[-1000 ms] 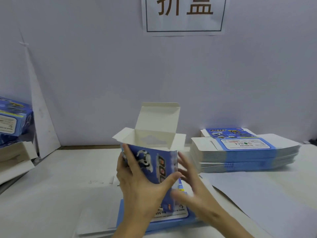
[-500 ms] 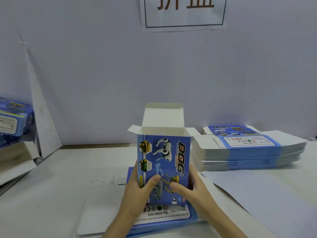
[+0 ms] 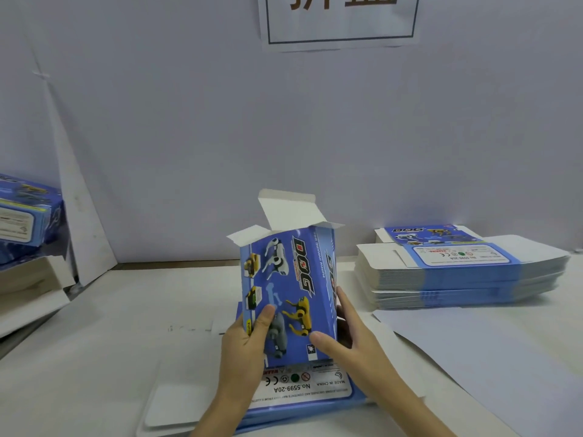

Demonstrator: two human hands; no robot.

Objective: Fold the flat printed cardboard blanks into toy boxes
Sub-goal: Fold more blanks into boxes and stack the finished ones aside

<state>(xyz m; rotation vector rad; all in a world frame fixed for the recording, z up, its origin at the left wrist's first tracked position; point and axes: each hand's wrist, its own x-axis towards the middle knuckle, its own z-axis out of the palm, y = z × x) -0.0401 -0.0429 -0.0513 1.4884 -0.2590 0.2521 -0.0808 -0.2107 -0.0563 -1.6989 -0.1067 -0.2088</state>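
Note:
A blue printed toy box (image 3: 291, 288) stands upright in front of me, its white top flaps open and its "DOG" face toward me. My left hand (image 3: 247, 345) grips its lower left edge, thumb on the front face. My right hand (image 3: 350, 342) holds the lower right corner, thumb on the front and fingers round the side. Under the box lies a short pile of flat blue blanks (image 3: 303, 392). A tall stack of flat blanks (image 3: 457, 272) sits at the right rear of the table.
Folded blue boxes (image 3: 25, 219) are piled at the far left above an open white carton (image 3: 31, 285). A white sheet (image 3: 492, 364) covers the table's right side. The wall behind carries a paper sign (image 3: 340, 20).
The box has turned in my hands: one second ago a narrow side faced me, now the front does, tilted slightly left. Both hands have settled on its lower corners.

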